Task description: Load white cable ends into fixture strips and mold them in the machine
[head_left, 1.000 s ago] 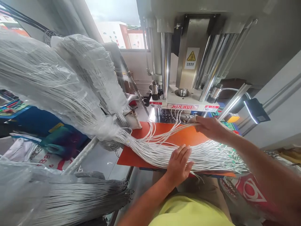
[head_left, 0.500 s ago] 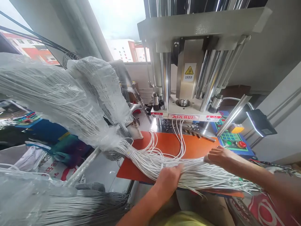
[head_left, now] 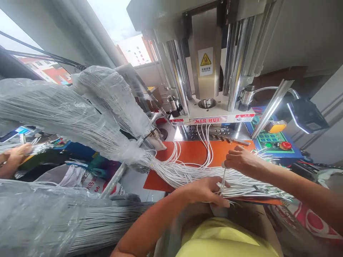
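A thick bundle of white cables (head_left: 182,173) lies across the orange work surface (head_left: 184,151), its far right ends spread out with bits of green. At the bundle's near edge, my left hand (head_left: 206,189) curls around a few white cables. My right hand (head_left: 239,159) is above the bundle, closed in a pinch on a white cable that runs down toward my left fingers. Several cables loop from the bundle to the press (head_left: 209,119) marked MIN-HUI. My left palm hides part of the bundle.
Plastic-wrapped cable bundles (head_left: 61,114) hang on the left, with another wrapped bundle (head_left: 40,217) below. The control panel (head_left: 276,141) with a red button and a lamp (head_left: 308,114) stand at right. Another person's hand (head_left: 16,157) is at far left.
My right hand has lifted a white cable from the bundle and moved slightly left. My left hand has shifted right and lower, beneath it. The view has tilted.
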A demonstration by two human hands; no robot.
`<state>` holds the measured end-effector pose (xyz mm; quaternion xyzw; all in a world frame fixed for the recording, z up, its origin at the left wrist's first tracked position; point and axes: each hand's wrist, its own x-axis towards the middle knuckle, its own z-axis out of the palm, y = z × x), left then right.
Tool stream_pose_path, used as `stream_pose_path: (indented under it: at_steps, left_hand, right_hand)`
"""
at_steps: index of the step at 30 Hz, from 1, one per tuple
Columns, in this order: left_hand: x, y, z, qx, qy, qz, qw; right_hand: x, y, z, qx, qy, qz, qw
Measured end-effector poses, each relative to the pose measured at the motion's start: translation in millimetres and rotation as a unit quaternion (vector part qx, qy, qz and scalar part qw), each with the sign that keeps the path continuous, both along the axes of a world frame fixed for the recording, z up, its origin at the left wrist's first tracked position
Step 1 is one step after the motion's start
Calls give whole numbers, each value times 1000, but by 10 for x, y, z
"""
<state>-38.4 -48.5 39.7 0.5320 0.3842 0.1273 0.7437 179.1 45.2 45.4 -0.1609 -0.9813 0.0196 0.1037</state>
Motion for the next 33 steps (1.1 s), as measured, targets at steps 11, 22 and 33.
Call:
stream_pose_path:
  at_steps: [11,22,33]
  left_hand:
    - [364,380,-70,-66,-139,119,981]
    - [494,254,-213,97,-94,209,969]
    - [176,144,-346,90,26,135,986]
  right_hand:
    - [392,-98,295,-44,177,-99,978]
    - [292,-590,-282,-382,402,-314,771]
    - [235,-316,-427,-389,448,-263,760]
